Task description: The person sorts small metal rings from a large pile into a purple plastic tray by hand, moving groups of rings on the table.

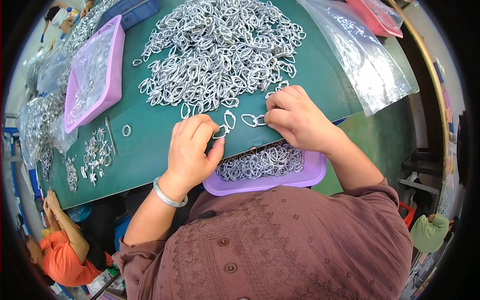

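My left hand, with a pale bangle at the wrist, pinches a pair of silver metal links between thumb and fingers near the table's front edge. Just to the right, my right hand has its fingers closed on the end of another joined pair of silver links. The two pairs are close together but apart. Beyond both hands rises a big heap of similar silver links, its near edge almost at my fingers.
Below the table edge, a purple basket holds more links. On the green table are a pink tray with clear plastic, small metal pieces, a thin rod and a plastic bag. An orange-shirted person is at left.
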Action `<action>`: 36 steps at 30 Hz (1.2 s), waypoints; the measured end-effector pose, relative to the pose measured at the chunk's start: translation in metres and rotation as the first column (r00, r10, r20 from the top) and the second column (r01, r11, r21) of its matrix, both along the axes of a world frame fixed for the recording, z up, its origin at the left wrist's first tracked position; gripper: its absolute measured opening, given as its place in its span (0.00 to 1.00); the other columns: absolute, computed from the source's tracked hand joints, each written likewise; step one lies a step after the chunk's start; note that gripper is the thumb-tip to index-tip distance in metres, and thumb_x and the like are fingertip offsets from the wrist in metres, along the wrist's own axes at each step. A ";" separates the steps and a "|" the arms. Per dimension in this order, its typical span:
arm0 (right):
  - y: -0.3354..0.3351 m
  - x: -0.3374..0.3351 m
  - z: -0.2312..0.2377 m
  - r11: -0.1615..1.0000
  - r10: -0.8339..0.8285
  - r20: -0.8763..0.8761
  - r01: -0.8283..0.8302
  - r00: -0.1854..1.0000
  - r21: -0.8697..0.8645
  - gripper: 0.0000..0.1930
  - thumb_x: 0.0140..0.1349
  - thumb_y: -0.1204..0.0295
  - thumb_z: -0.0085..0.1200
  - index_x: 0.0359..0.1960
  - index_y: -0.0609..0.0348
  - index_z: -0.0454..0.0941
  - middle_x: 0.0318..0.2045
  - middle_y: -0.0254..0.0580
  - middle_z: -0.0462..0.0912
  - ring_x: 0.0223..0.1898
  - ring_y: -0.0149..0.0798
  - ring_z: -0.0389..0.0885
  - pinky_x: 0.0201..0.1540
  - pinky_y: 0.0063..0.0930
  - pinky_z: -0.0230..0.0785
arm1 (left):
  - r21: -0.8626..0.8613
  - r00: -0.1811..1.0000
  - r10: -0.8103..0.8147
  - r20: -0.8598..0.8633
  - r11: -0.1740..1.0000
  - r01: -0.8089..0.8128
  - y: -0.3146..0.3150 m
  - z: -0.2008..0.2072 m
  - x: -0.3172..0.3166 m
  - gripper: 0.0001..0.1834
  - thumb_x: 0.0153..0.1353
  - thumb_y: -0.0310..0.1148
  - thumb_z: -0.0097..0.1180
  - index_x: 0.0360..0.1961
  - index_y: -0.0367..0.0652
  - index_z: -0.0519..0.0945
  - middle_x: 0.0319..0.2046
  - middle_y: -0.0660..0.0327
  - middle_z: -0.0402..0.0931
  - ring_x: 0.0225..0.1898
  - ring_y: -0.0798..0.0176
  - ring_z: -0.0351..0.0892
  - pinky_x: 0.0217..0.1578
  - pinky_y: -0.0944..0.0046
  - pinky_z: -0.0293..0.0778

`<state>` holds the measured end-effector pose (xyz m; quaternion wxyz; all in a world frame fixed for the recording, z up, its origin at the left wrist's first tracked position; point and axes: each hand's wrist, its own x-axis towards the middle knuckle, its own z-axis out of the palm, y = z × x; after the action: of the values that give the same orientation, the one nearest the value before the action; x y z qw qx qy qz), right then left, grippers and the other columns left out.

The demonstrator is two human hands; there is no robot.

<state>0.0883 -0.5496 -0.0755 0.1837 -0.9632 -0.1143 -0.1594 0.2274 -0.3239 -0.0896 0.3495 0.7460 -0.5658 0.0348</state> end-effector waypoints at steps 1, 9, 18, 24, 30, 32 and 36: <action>0.003 -0.001 0.000 0.999 -0.023 0.013 0.023 1.000 0.033 0.05 0.52 0.72 0.59 0.32 0.52 0.80 0.32 0.36 0.71 0.39 0.42 0.71 0.45 0.37 0.61 | 0.001 1.000 0.000 0.000 1.000 0.000 -0.001 0.002 -0.002 0.10 0.49 0.24 0.63 0.35 0.41 0.78 0.36 0.57 0.75 0.37 0.52 0.74 0.41 0.57 0.69; -0.005 -0.014 0.001 0.994 -0.035 0.016 0.033 0.999 0.106 0.11 0.53 0.70 0.62 0.39 0.52 0.81 0.33 0.37 0.73 0.39 0.42 0.72 0.46 0.38 0.61 | 0.107 0.973 -0.232 0.007 0.967 0.230 -0.006 0.007 -0.007 0.16 0.51 0.29 0.64 0.42 0.42 0.81 0.40 0.58 0.74 0.41 0.54 0.73 0.45 0.55 0.67; -0.014 -0.021 -0.002 0.991 -0.104 -0.030 0.106 0.994 0.079 0.09 0.53 0.76 0.59 0.37 0.52 0.82 0.32 0.35 0.73 0.37 0.42 0.72 0.44 0.36 0.60 | 0.216 0.995 0.038 0.087 0.975 -0.056 -0.027 0.008 -0.002 0.16 0.56 0.29 0.61 0.47 0.40 0.80 0.35 0.56 0.72 0.39 0.52 0.72 0.43 0.56 0.68; -0.026 -0.022 -0.007 0.931 -0.362 0.057 0.358 0.930 0.072 0.12 0.53 0.76 0.59 0.40 0.53 0.82 0.32 0.37 0.73 0.39 0.43 0.72 0.44 0.36 0.61 | 0.218 0.999 -0.015 0.036 0.976 0.007 -0.026 0.011 -0.009 0.12 0.55 0.28 0.61 0.42 0.40 0.80 0.35 0.57 0.71 0.39 0.52 0.72 0.43 0.55 0.68; -0.029 -0.024 -0.004 0.963 -0.258 -0.030 0.259 0.966 0.073 0.12 0.53 0.76 0.59 0.40 0.53 0.82 0.34 0.37 0.73 0.39 0.43 0.72 0.45 0.36 0.61 | 0.146 0.993 -0.110 -0.041 0.983 0.115 -0.022 0.008 -0.011 0.12 0.55 0.26 0.60 0.42 0.40 0.81 0.37 0.56 0.73 0.39 0.51 0.72 0.42 0.57 0.69; -0.032 -0.023 -0.008 0.947 -0.307 0.036 0.302 0.951 0.105 0.10 0.53 0.77 0.58 0.38 0.55 0.82 0.34 0.37 0.73 0.40 0.43 0.72 0.46 0.36 0.61 | 0.099 0.992 -0.115 -0.058 0.988 0.121 -0.021 0.007 -0.010 0.12 0.54 0.25 0.60 0.42 0.39 0.81 0.38 0.55 0.74 0.39 0.51 0.73 0.42 0.57 0.70; -0.030 -0.018 -0.007 0.927 -0.371 0.095 0.364 0.924 0.086 0.08 0.53 0.77 0.58 0.36 0.55 0.82 0.35 0.37 0.73 0.40 0.43 0.72 0.46 0.36 0.61 | 0.073 0.998 -0.051 -0.047 0.996 0.055 -0.022 0.007 -0.013 0.12 0.53 0.24 0.60 0.41 0.38 0.81 0.37 0.55 0.74 0.39 0.52 0.73 0.42 0.57 0.70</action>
<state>0.0702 -0.5800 -0.0829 0.1760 -0.9507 0.0638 -0.2472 0.2145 -0.3457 -0.0829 0.3351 0.7438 -0.5783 -0.0125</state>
